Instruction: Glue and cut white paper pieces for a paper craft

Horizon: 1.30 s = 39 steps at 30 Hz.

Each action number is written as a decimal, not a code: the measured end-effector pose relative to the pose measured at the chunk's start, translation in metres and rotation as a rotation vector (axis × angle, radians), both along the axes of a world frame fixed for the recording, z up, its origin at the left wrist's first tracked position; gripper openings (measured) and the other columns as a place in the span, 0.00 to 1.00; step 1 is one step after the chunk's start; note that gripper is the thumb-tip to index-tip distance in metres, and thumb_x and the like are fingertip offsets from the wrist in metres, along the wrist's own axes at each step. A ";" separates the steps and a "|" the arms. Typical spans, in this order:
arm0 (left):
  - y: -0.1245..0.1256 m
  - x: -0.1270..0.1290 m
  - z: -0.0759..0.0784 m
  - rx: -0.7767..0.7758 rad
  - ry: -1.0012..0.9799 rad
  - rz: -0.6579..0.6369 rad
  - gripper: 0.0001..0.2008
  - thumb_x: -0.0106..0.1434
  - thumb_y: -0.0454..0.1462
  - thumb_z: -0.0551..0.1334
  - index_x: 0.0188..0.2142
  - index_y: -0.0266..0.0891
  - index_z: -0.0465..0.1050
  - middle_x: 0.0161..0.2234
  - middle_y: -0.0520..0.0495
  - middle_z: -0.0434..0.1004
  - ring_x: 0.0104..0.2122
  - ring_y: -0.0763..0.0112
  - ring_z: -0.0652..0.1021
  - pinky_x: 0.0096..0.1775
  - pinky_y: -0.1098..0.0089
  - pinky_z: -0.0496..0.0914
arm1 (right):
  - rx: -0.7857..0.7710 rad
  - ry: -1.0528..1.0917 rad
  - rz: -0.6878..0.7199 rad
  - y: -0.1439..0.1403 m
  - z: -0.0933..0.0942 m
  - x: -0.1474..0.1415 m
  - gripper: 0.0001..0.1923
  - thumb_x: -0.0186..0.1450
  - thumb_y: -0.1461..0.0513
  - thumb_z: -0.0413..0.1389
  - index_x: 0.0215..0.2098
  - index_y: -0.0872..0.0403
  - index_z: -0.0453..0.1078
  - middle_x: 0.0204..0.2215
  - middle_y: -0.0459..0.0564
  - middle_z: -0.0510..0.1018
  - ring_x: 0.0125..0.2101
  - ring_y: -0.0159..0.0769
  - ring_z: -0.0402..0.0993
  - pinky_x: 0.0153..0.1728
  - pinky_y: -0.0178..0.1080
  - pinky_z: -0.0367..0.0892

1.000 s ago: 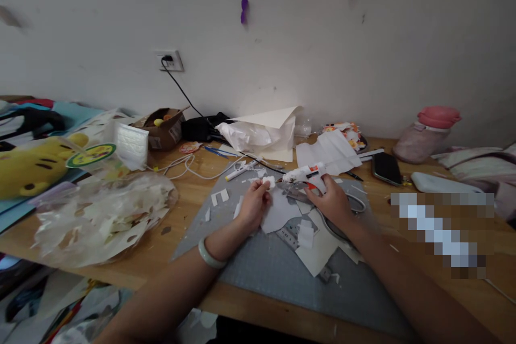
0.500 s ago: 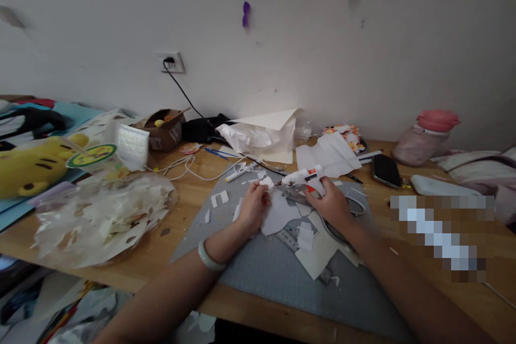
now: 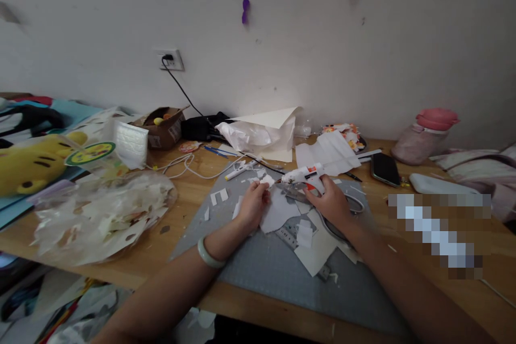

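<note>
My right hand (image 3: 331, 201) is wrapped round the handle of a white and orange hot glue gun (image 3: 300, 174), whose nozzle points left. Between the fingertips of my left hand (image 3: 255, 203) is a small white paper piece (image 3: 266, 180), close to the nozzle. Below both hands lie a torn sheet of white paper (image 3: 278, 212), a metal ruler (image 3: 287, 236) and cream paper scraps (image 3: 316, 252) on a grey cutting mat (image 3: 266, 274). Scissors (image 3: 355, 204) lie partly hidden under my right hand and wrist.
A crumpled plastic bag (image 3: 105, 220) and a yellow plush toy (image 3: 32, 169) are at left. Behind stand a cardboard box (image 3: 167, 129) and a white bag (image 3: 258, 137). A phone (image 3: 385, 168) and a pink-lidded jar (image 3: 421, 137) sit at right. The gun's black cord (image 3: 262, 161) runs toward the wall socket (image 3: 171, 60).
Both hands stay nearly where they were, with the glue gun's nozzle still close to the paper piece. The whole view has shifted very slightly.
</note>
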<state>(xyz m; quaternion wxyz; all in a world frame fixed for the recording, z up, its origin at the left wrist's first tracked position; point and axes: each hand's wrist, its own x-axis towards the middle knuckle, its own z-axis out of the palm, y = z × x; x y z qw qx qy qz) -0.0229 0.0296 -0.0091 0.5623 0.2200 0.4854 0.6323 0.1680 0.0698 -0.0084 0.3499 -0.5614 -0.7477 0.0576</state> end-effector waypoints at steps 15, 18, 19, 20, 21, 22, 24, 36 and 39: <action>-0.001 -0.001 0.003 0.031 -0.072 -0.009 0.10 0.50 0.34 0.62 0.25 0.41 0.58 0.20 0.58 0.60 0.19 0.79 0.64 0.22 0.76 0.59 | 0.000 -0.006 0.000 0.000 0.001 0.000 0.19 0.55 0.49 0.54 0.38 0.53 0.66 0.32 0.56 0.78 0.34 0.49 0.75 0.30 0.42 0.65; -0.002 -0.001 0.004 0.047 -0.105 -0.023 0.13 0.48 0.35 0.64 0.26 0.40 0.58 0.21 0.59 0.60 0.19 0.80 0.64 0.21 0.77 0.59 | 0.009 -0.013 0.017 0.000 0.000 0.000 0.18 0.55 0.51 0.54 0.39 0.53 0.66 0.34 0.57 0.78 0.35 0.50 0.75 0.31 0.42 0.65; -0.002 -0.001 0.004 0.047 -0.107 -0.029 0.13 0.48 0.36 0.64 0.26 0.40 0.58 0.21 0.59 0.60 0.18 0.80 0.64 0.21 0.77 0.59 | 0.012 -0.013 0.020 0.000 0.000 0.000 0.18 0.55 0.51 0.53 0.39 0.53 0.66 0.35 0.57 0.78 0.36 0.50 0.75 0.31 0.42 0.65; -0.002 -0.001 0.004 0.047 -0.109 -0.037 0.13 0.47 0.36 0.65 0.26 0.40 0.58 0.21 0.59 0.60 0.18 0.80 0.63 0.21 0.76 0.59 | 0.012 -0.012 0.022 0.000 -0.001 0.000 0.17 0.55 0.51 0.53 0.39 0.52 0.65 0.35 0.57 0.78 0.36 0.50 0.75 0.31 0.42 0.65; -0.002 -0.001 0.004 0.045 -0.109 -0.046 0.13 0.47 0.36 0.65 0.26 0.40 0.58 0.21 0.59 0.61 0.18 0.80 0.63 0.21 0.76 0.59 | 0.009 -0.011 0.023 0.001 -0.001 0.000 0.17 0.55 0.51 0.53 0.38 0.53 0.65 0.35 0.57 0.78 0.35 0.50 0.75 0.31 0.42 0.65; -0.002 -0.001 0.004 0.042 -0.106 -0.054 0.13 0.47 0.36 0.65 0.26 0.40 0.59 0.21 0.59 0.61 0.18 0.80 0.64 0.21 0.76 0.59 | 0.007 -0.009 0.025 0.001 -0.002 0.000 0.18 0.55 0.51 0.53 0.39 0.53 0.65 0.35 0.57 0.78 0.35 0.50 0.75 0.31 0.42 0.65; -0.002 -0.001 0.004 0.040 -0.094 -0.065 0.13 0.48 0.36 0.65 0.26 0.39 0.59 0.21 0.59 0.60 0.18 0.80 0.64 0.20 0.76 0.59 | 0.007 -0.005 0.033 0.002 -0.003 0.000 0.19 0.55 0.51 0.54 0.39 0.53 0.65 0.35 0.58 0.78 0.36 0.50 0.75 0.32 0.43 0.65; -0.001 -0.002 0.000 0.020 -0.022 -0.084 0.09 0.52 0.35 0.62 0.25 0.40 0.60 0.17 0.60 0.60 0.17 0.80 0.63 0.21 0.77 0.58 | 0.021 0.014 0.027 0.001 -0.003 0.000 0.18 0.55 0.51 0.54 0.38 0.54 0.66 0.34 0.57 0.78 0.35 0.50 0.75 0.32 0.42 0.66; -0.001 -0.002 -0.001 0.018 -0.025 -0.089 0.10 0.51 0.36 0.63 0.25 0.40 0.60 0.18 0.59 0.61 0.17 0.80 0.63 0.21 0.77 0.58 | 0.027 0.010 0.022 0.000 -0.001 0.000 0.19 0.55 0.51 0.54 0.38 0.54 0.66 0.34 0.58 0.78 0.36 0.50 0.75 0.31 0.42 0.66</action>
